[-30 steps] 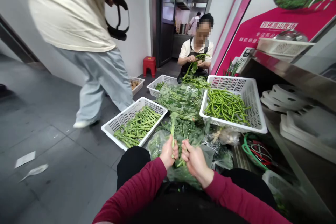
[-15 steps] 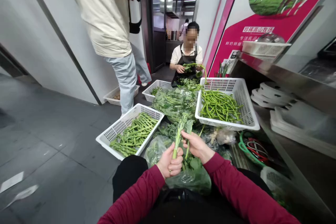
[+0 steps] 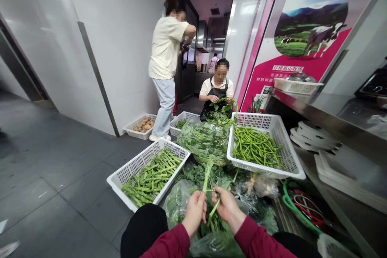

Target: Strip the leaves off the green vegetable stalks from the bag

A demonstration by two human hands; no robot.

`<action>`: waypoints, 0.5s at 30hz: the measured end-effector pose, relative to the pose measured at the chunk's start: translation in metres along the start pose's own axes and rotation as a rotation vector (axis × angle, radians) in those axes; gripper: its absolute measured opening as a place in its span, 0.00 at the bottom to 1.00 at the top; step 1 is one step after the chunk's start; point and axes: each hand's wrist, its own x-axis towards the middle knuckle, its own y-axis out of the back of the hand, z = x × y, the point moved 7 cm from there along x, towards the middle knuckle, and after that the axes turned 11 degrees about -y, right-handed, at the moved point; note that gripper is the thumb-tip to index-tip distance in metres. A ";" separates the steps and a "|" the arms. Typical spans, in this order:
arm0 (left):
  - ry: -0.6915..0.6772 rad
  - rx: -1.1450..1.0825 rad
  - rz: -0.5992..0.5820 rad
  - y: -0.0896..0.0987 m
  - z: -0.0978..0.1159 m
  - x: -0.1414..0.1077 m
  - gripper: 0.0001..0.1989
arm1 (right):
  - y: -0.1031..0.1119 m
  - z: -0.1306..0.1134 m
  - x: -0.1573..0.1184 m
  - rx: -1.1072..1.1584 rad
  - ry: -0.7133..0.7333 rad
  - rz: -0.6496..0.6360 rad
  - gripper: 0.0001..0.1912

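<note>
My left hand [image 3: 195, 211] is closed around a thick green vegetable stalk [image 3: 208, 175], which points up and away from me with its budded tip at the far end. Close beside it, my right hand [image 3: 228, 207] pinches a thinner leaf stem [image 3: 214, 210] that slants down toward the left hand. Below both hands lies an open clear plastic bag [image 3: 216, 246] of leafy greens. Loose leaves [image 3: 198, 174] are heaped just beyond. Cut green stalks [image 3: 151, 177] fill part of a white basket [image 3: 119, 183] to the left.
Long green beans [image 3: 256, 147] lie in a white basket [image 3: 298, 169] at right. A large bag of greens [image 3: 204, 139] sits ahead. A seated co-worker [image 3: 216, 88] handles greens; another person [image 3: 166, 60] stands by potatoes [image 3: 144, 124]. A steel shelf [image 3: 332, 125] runs along the right.
My view has tilted up, and my hands appear lower. The thin leaf stem has swung from upright beside the stalk to slanting downward. The standing person now appears farther off, nearer the doorway.
</note>
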 end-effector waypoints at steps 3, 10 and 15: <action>0.054 -0.099 0.029 0.001 -0.003 -0.002 0.23 | -0.010 0.017 -0.009 -0.118 0.016 -0.133 0.09; 0.318 -0.261 0.316 0.031 -0.021 0.001 0.15 | -0.008 0.021 -0.034 -0.378 0.286 -0.061 0.24; 0.119 -0.139 -0.040 0.007 -0.001 -0.004 0.18 | -0.002 -0.017 -0.022 -0.246 0.247 -0.022 0.24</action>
